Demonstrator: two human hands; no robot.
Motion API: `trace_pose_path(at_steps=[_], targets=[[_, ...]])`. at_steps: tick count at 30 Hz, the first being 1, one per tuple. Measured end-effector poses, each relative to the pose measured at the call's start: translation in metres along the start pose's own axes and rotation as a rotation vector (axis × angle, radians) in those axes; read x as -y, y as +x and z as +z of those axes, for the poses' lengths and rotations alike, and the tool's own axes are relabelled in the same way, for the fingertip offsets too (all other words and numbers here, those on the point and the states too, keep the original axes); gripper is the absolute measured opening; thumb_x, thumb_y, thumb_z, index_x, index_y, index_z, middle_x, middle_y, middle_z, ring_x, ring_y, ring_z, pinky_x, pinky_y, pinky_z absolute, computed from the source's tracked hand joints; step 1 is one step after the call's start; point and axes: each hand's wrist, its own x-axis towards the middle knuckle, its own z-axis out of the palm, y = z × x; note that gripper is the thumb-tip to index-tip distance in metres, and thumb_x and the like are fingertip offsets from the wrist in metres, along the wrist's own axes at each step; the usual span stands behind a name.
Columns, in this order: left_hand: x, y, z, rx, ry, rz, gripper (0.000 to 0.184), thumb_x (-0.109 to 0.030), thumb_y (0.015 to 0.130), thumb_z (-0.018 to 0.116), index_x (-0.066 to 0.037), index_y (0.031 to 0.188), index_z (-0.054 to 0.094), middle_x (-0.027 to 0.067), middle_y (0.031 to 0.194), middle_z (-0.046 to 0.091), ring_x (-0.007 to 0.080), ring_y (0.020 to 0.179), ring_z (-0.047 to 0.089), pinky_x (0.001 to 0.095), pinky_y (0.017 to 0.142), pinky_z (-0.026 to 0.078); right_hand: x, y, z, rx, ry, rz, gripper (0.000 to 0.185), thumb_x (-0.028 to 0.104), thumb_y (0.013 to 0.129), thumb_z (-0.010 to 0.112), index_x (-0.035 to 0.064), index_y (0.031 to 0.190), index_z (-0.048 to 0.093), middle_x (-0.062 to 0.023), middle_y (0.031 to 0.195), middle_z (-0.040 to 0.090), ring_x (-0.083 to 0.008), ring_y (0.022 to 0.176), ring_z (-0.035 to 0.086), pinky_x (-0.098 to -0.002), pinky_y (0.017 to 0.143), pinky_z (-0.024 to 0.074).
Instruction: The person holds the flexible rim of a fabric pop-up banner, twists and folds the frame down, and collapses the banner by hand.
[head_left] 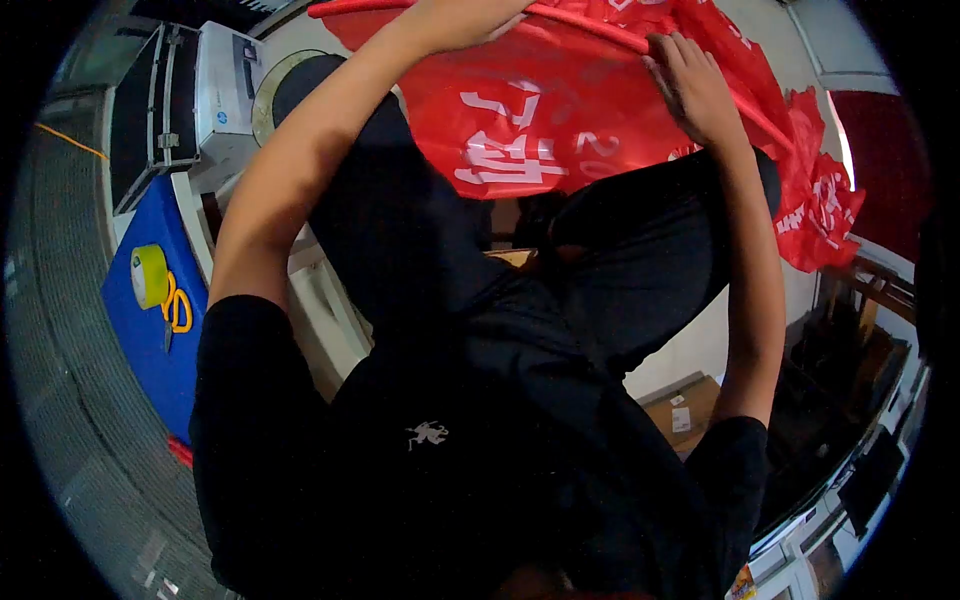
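Note:
A red banner (430, 120) with white characters lies across my knees, its far edge gathered into a narrow roll (590, 28). At the top of the view, my left hand (465, 22) closes on this rolled edge, with part of the hand cut off by the frame. Farther along the roll, my right hand (697, 95) has its fingers bent over the same edge and its thumb against the near side. Crumpled banner cloth hangs down past my right knee, showing more white lettering.
On the left, a roll of yellow-green tape (149, 276) and orange-handled scissors (176, 306) rest on a blue surface (150, 375). Behind them stand a black case with metal edges (150, 120) and a white box (225, 80). A cardboard box (690, 410) sits low at right.

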Motion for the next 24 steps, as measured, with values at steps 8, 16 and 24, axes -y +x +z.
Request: trace_pose_path(at_steps=[8, 16, 24], targets=[[0.001, -0.003, 0.006, -0.042, 0.025, 0.177, 0.021, -0.015, 0.087, 0.047, 0.000, 0.101, 0.044, 0.0185, 0.085, 0.053, 0.0351, 0.079, 0.055, 0.0428, 0.067, 0.044, -0.004, 0.000, 0.011, 0.126, 0.063, 0.066, 0.026, 0.017, 0.088, 0.046, 0.0034, 0.111, 0.046, -0.0158, 0.105, 0.054, -0.0334, 0.097, 0.053, -0.0415, 0.082, 0.0441], [0.003, 0.000, 0.025, -0.045, 0.014, 0.102, 0.032, -0.030, 0.093, 0.043, -0.003, 0.111, 0.046, 0.0203, 0.098, 0.056, 0.0352, 0.091, 0.056, 0.0424, 0.079, 0.045, -0.010, 0.004, 0.011, 0.066, -0.050, -0.064, 0.027, 0.016, 0.087, 0.045, 0.0035, 0.112, 0.047, -0.0152, 0.105, 0.054, -0.0333, 0.094, 0.053, -0.0416, 0.082, 0.0442], [-0.022, -0.002, 0.010, 0.004, 0.020, -0.048, 0.031, -0.025, 0.091, 0.048, -0.003, 0.112, 0.046, 0.0195, 0.100, 0.057, 0.0354, 0.093, 0.056, 0.0435, 0.079, 0.046, 0.002, 0.007, 0.001, 0.124, 0.041, 0.025, 0.031, 0.016, 0.084, 0.047, 0.0038, 0.113, 0.047, -0.0150, 0.107, 0.054, -0.0322, 0.101, 0.053, -0.0413, 0.085, 0.0433]])
